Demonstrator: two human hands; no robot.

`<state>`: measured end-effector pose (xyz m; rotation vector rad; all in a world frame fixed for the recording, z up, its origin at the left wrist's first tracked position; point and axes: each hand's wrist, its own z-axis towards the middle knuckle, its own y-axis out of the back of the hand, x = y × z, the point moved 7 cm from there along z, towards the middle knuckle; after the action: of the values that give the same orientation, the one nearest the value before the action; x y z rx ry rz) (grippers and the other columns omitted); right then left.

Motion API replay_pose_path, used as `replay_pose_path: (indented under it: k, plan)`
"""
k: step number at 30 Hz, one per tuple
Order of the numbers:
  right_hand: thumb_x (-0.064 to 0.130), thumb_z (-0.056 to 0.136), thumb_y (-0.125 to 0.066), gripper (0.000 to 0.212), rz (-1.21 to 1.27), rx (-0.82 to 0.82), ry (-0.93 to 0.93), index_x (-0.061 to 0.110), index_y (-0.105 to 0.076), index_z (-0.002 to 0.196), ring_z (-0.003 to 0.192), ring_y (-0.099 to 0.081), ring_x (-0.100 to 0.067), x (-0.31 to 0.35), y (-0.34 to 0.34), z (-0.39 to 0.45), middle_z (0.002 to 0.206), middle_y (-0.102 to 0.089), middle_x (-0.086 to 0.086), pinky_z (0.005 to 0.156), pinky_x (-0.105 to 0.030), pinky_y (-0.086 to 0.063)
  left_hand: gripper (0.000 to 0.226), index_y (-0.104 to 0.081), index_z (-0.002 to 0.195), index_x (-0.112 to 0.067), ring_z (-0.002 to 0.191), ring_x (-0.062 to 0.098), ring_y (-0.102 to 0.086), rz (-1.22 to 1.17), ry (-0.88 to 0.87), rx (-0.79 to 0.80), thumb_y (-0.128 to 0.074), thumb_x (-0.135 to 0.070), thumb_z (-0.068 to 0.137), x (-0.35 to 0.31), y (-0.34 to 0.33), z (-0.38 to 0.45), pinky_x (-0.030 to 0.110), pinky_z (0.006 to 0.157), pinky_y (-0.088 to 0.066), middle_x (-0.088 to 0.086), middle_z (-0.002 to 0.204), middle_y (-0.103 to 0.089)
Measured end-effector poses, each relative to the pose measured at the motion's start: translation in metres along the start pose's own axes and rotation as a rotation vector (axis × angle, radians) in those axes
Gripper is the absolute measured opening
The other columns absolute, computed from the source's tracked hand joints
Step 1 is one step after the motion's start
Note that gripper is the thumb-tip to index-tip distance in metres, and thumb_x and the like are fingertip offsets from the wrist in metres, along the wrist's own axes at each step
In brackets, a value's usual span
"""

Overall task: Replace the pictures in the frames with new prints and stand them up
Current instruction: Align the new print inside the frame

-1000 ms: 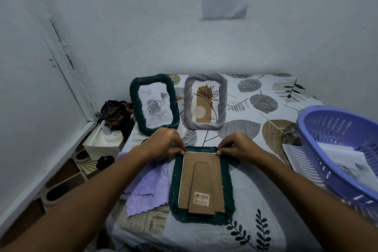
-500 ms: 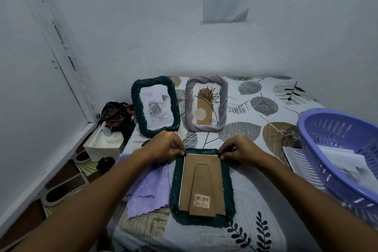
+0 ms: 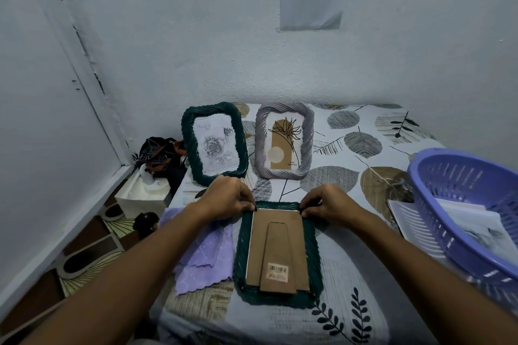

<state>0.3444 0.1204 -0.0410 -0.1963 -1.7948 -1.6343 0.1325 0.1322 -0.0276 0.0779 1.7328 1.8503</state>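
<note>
A dark green frame (image 3: 312, 255) lies face down in front of me, its brown cardboard back (image 3: 276, 246) and folded stand facing up. My left hand (image 3: 227, 197) pinches the back's far left corner. My right hand (image 3: 326, 204) pinches the far right corner. Behind them two frames stand upright: a dark green frame (image 3: 214, 143) with a grey rose print and a grey frame (image 3: 284, 140) with a brown plant print.
A lilac cloth (image 3: 203, 258) lies left of the flat frame. A purple basket (image 3: 473, 210) at the right holds prints, and more paper (image 3: 403, 213) sits beneath it. A tissue box (image 3: 143, 194) and a dark bundle (image 3: 158, 155) sit off the table's left edge.
Both hands stay at the far corners of the cardboard back, with the fingertips shifting slightly. The frame has not moved.
</note>
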Motion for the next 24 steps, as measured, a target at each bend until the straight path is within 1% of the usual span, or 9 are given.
replay_pose_path:
  k: [5,8,11,13,16,18,20,22,24]
  plan:
    - [0.01,0.077,-0.078,0.019,-0.009,-0.009,-0.008,0.01,-0.076,0.096,0.07,-0.058,0.006,0.0,-0.001,0.0,0.092,-0.074,-0.001,0.062,-0.002,-0.042,0.009,-0.079,0.086,-0.026,0.075,0.008,-0.061,0.022,0.084,0.076,-0.078,-0.029,0.078,-0.003,-0.001,0.002,0.025,0.07,-0.047,-0.007,0.083,-0.074]
    - [0.009,0.08,-0.075,0.018,-0.023,-0.05,-0.009,0.008,-0.075,0.098,0.073,-0.06,-0.001,0.003,-0.002,-0.005,0.095,-0.074,-0.006,0.066,-0.004,-0.044,0.009,-0.078,0.088,-0.025,0.082,0.011,-0.063,0.059,0.125,0.103,-0.076,-0.026,0.079,-0.007,-0.001,0.001,0.028,0.075,-0.05,-0.006,0.087,-0.074]
    - [0.011,0.083,-0.071,0.023,-0.083,-0.123,0.003,0.01,-0.073,0.105,0.086,-0.061,-0.012,0.015,-0.003,-0.021,0.102,-0.07,-0.008,0.079,-0.021,-0.052,0.013,-0.077,0.093,-0.026,0.095,0.018,-0.063,0.095,0.139,0.013,-0.072,-0.028,0.082,-0.017,0.004,-0.01,0.034,0.081,-0.052,-0.001,0.096,-0.073]
    - [0.014,0.083,-0.068,0.026,-0.119,-0.187,0.001,0.012,-0.071,0.109,0.093,-0.059,-0.019,0.022,-0.002,-0.035,0.106,-0.065,-0.008,0.083,-0.034,-0.052,0.012,-0.077,0.093,-0.023,0.092,0.019,-0.061,0.066,0.143,-0.102,-0.069,-0.025,0.084,-0.024,0.011,-0.026,0.036,0.08,-0.051,0.0,0.096,-0.073]
    - [0.012,0.083,-0.066,0.022,-0.093,-0.274,-0.028,0.01,-0.071,0.105,0.095,-0.058,-0.022,0.033,-0.003,-0.064,0.105,-0.061,-0.008,0.08,-0.03,-0.048,0.01,-0.077,0.088,-0.017,0.068,0.007,-0.054,-0.08,0.119,-0.195,-0.067,-0.017,0.084,-0.035,0.017,-0.061,0.034,0.075,-0.051,-0.002,0.085,-0.072]
    - [0.011,0.083,-0.067,0.017,-0.068,-0.298,-0.038,0.008,-0.072,0.099,0.095,-0.057,-0.023,0.041,-0.008,-0.084,0.104,-0.061,-0.009,0.077,-0.026,-0.042,0.01,-0.077,0.089,-0.013,0.062,-0.002,-0.052,-0.193,0.109,-0.213,-0.067,-0.012,0.084,-0.044,0.017,-0.087,0.022,0.068,-0.049,-0.002,0.082,-0.071]
    - [0.011,0.083,-0.067,0.015,-0.031,-0.316,-0.042,0.007,-0.072,0.096,0.097,-0.055,-0.021,0.05,-0.015,-0.106,0.104,-0.06,-0.008,0.08,-0.025,-0.04,0.01,-0.076,0.09,-0.011,0.063,-0.006,-0.054,-0.246,0.109,-0.236,-0.069,-0.01,0.083,-0.054,0.016,-0.116,0.006,0.06,-0.039,-0.005,0.078,-0.068]
    - [0.013,0.083,-0.067,0.014,0.0,-0.347,-0.057,0.009,-0.072,0.095,0.098,-0.053,-0.018,0.056,-0.022,-0.127,0.103,-0.058,-0.005,0.081,-0.025,-0.04,0.012,-0.076,0.092,-0.011,0.063,-0.004,-0.055,-0.274,0.139,-0.276,-0.071,-0.01,0.081,-0.059,0.013,-0.141,0.008,0.061,-0.04,-0.006,0.074,-0.065]
    - [0.014,0.082,-0.067,0.013,0.028,-0.382,-0.072,0.01,-0.072,0.094,0.096,-0.054,-0.018,0.059,-0.03,-0.144,0.1,-0.058,-0.004,0.08,-0.025,-0.04,0.016,-0.075,0.094,-0.01,0.063,0.003,-0.057,-0.275,0.184,-0.308,-0.075,-0.015,0.079,-0.061,0.008,-0.16,0.018,0.064,-0.043,-0.004,0.073,-0.064]
